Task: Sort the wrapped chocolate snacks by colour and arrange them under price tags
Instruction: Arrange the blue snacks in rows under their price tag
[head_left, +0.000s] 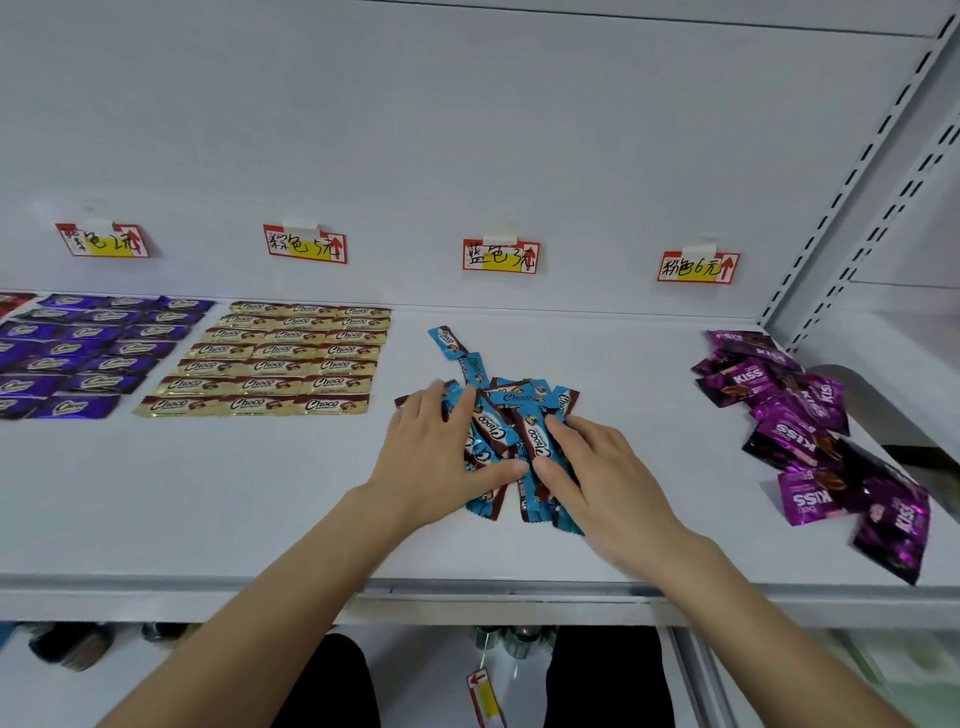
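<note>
Blue bars lie heaped on the shelf, at 6 o'clock from the blue price tag. Left hand and right hand press flat on the heap, fingers straight, gripping nothing, equally near. Long axes mostly run 12-to-6, some crosswise.

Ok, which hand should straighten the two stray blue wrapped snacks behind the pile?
Probably left. The left hand rests on the blue snack pile in front of the two stray blue wrapped snacks; the right hand sits further right.

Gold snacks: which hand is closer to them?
Left. The left hand rests on the blue pile, right of the gold snacks; the right hand rests farther right.
</note>
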